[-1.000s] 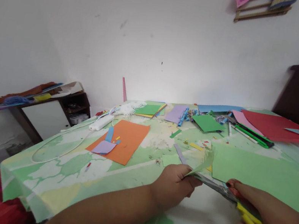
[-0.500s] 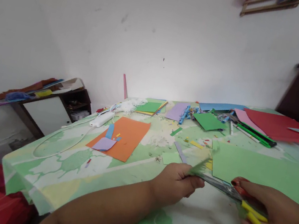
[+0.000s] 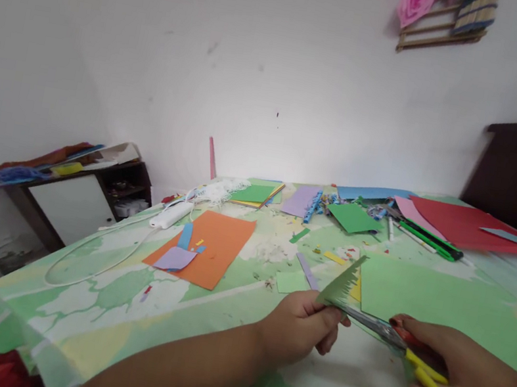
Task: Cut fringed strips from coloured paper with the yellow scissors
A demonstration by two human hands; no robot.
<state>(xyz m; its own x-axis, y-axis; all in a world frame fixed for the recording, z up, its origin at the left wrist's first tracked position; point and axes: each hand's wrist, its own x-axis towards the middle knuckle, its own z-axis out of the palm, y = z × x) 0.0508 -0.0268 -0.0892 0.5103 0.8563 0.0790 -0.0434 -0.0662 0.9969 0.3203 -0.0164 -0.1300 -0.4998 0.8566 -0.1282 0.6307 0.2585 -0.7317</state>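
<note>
Between the thumb and fingers of my left hand (image 3: 302, 329) is a small piece of green paper (image 3: 341, 284), its right edge cut into a fringe of thin strips. My right hand (image 3: 462, 369) grips a pair of scissors (image 3: 430, 379) with yellow and red handles. Their blades point left and reach the lower edge of the fringed paper, close to my left fingertips. Behind the scissors a large light green sheet (image 3: 448, 307) lies flat on the table.
The patterned tablecloth (image 3: 114, 328) carries an orange sheet (image 3: 223, 247), a white power strip (image 3: 171, 214), a dark green paper square (image 3: 353, 217), a green cutter (image 3: 430, 240) and red paper (image 3: 473, 225). Paper scraps are scattered mid-table. A low cabinet (image 3: 71, 204) stands left.
The view has shifted slightly, showing more of the wall shelf with the pink flower. The fringed paper looks sharper and stands more upright. Both hands keep their holds.
</note>
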